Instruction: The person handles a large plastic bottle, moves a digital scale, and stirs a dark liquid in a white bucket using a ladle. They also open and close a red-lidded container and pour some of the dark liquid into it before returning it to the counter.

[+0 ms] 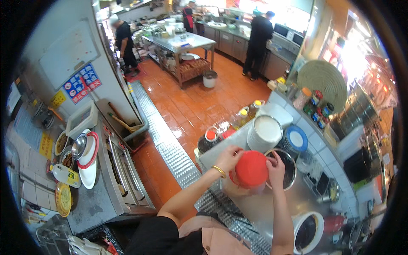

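A clear plastic jar with a round red lid stands at a steel counter before me. My left hand, with a gold-coloured bangle on the wrist, has its fingertips at the lid's upper left edge. On the lid's right side rest the fingers of my right hand. Whether either hand grips the lid firmly cannot be told. Just right of my right hand is a round metal pot with dark contents. A stack of white plates stands beyond the jar.
Blue-rimmed plates and a white tub of dark contents stand on the right. Oil bottles are beyond the counter's far edge. Several people work farther off, one at the far counter. A metal floor grate runs left of me.
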`<state>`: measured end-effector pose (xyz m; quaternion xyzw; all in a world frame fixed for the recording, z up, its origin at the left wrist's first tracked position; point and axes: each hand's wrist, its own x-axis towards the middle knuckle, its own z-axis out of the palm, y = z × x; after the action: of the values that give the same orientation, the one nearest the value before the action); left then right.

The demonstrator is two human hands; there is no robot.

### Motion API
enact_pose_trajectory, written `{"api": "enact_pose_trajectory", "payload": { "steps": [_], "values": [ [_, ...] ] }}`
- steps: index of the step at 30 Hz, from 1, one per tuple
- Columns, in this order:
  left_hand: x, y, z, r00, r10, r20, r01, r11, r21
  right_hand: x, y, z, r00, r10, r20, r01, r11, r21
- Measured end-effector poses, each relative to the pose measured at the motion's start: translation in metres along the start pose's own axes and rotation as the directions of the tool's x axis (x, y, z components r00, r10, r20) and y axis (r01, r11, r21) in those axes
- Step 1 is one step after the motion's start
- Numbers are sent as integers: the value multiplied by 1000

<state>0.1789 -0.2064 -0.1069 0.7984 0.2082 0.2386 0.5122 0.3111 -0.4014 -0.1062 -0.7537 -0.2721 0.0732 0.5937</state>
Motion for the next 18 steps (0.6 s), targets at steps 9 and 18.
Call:
{"api": "enact_pose_trajectory", "payload": {
  "steps": [9,18],
  "values": [
    [-67,-38,-42,962,-272,9,257,895,-365,-41,-9,-7,982,187,-35,-185,982,46],
    [-73,-11,-5,893,-438,-103,213,612,-762,-58,-16,-1,974,221,-42,-217,972,86]
  ]
}}
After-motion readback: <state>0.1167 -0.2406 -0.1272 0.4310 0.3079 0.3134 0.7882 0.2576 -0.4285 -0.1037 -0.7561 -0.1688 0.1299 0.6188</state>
